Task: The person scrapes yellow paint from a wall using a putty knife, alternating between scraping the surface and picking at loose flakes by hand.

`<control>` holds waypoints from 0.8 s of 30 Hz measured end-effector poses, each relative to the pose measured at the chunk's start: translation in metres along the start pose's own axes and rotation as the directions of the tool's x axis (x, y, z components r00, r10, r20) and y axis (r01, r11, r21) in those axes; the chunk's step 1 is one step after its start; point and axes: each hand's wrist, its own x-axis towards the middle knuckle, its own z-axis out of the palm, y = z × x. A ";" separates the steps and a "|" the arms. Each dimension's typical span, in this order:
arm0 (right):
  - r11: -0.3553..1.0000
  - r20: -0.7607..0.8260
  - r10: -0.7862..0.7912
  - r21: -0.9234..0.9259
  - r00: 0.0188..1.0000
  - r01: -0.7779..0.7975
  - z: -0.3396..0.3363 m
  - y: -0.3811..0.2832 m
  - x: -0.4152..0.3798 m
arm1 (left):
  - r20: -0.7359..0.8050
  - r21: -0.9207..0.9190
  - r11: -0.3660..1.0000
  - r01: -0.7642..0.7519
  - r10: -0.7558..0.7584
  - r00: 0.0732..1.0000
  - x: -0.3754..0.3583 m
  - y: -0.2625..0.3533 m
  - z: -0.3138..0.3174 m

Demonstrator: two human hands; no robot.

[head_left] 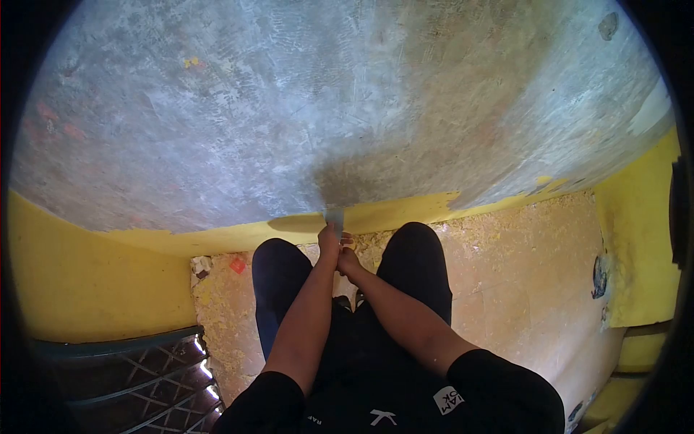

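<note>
A flat metal scraper (334, 215) stands against the low part of the wall, its blade at the border where yellow paint meets bare grey. My left hand (330, 237) is closed round it, close behind the blade, with some fingers showing on the right side. Just below, my right hand (348, 260) is closed too, at the handle end and right beside the left wrist. Both hands hide the handle. The wall (238, 130) is scraped to a mottled grey over most of its height, and a strip of yellow paint (397, 211) runs along its foot.
My bent knees (416, 253) flank both hands. Paint flakes lie over the tan floor (499, 282), with a red scrap (237, 265) and a whitish chunk (202, 266) at the left. A dark metal grille (137, 376) stands lower left. Yellow walls (94, 275) close both sides.
</note>
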 end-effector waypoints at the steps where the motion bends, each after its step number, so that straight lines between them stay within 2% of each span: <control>1: 1.000 -0.001 0.004 0.000 1.000 -0.004 0.001 -0.002 -0.003 | 0.003 0.031 0.993 -0.112 0.112 0.994 0.003 -0.004 -0.001; 2: 0.998 -0.028 -0.037 0.050 0.999 0.039 0.002 -0.006 -0.006 | 0.010 0.062 0.972 -0.226 0.225 0.974 0.007 -0.006 -0.001; 3: 0.991 -0.057 -0.080 0.100 0.995 0.086 0.002 -0.011 -0.009 | 0.012 0.064 0.972 -0.227 0.227 0.974 0.009 -0.007 -0.002; 5: 0.990 -0.024 -0.075 0.120 0.997 0.077 -0.001 -0.013 -0.009 | 0.069 0.210 0.899 -0.384 0.378 0.923 0.007 -0.007 -0.004; 7: 0.988 0.003 -0.070 0.142 0.998 0.069 0.000 -0.006 -0.001 | 0.065 0.193 0.897 -0.397 0.392 0.918 0.003 -0.008 -0.002; 9: 0.961 -0.054 -0.276 0.018 0.960 0.277 0.000 0.015 0.022 | 0.066 0.172 0.898 -0.404 0.399 0.915 0.001 -0.002 0.007; 10: 0.961 -0.060 -0.273 0.015 0.960 0.275 -0.001 0.008 0.025 | 0.056 0.124 0.857 -0.500 0.497 0.866 0.000 0.004 0.012; 11: 0.865 -0.137 -0.483 0.081 0.865 0.496 -0.001 -0.006 0.028 | 0.039 0.078 0.804 -0.589 0.588 0.808 -0.004 0.012 0.020; 12: 0.712 -0.225 -0.657 0.128 0.719 0.691 -0.002 -0.019 0.033 | 0.053 0.026 0.763 -0.646 0.644 0.763 -0.024 0.037 0.034; 13: 0.716 -0.226 -0.651 0.132 0.725 0.685 -0.004 -0.025 0.037 | 0.052 0.032 0.767 -0.641 0.639 0.768 -0.031 0.050 0.039; 15: 0.844 0.060 -0.537 0.053 0.842 0.534 -0.008 -0.021 0.033 | 0.123 0.022 0.762 -0.648 0.641 0.758 -0.043 0.057 0.035; 17: 0.832 0.080 -0.555 0.042 0.828 0.554 -0.005 -0.010 0.026 | 0.081 0.053 0.748 -0.661 0.657 0.750 -0.045 0.049 0.029; 19: 0.807 0.092 -0.590 0.028 0.802 0.590 -0.003 -0.005 0.019 | 0.110 0.153 0.778 -0.609 0.599 0.793 -0.043 0.036 0.019; 20: 0.830 0.132 -0.544 -0.062 0.829 0.554 -0.003 -0.001 0.014 | 0.046 0.241 0.733 -0.636 0.646 0.762 -0.014 0.011 0.005; 21: 0.845 0.164 -0.489 -0.154 0.857 0.512 -0.007 0.001 0.011 | 0.048 0.239 0.728 -0.642 0.652 0.757 -0.017 0.007 0.003; 22: 0.952 0.303 -0.179 -0.189 0.936 0.243 -0.018 -0.021 -0.020 | 0.045 0.282 0.771 -0.571 0.584 0.811 -0.022 0.000 0.002; 23: 0.952 0.303 -0.176 -0.191 0.937 0.241 -0.018 -0.014 -0.014 | 0.038 0.322 0.808 -0.493 0.509 0.860 -0.023 -0.005 0.001; 24: 0.962 0.306 -0.155 -0.170 0.939 0.214 -0.016 -0.007 -0.008 | 0.047 0.318 0.799 -0.510 0.524 0.850 -0.021 -0.009 0.001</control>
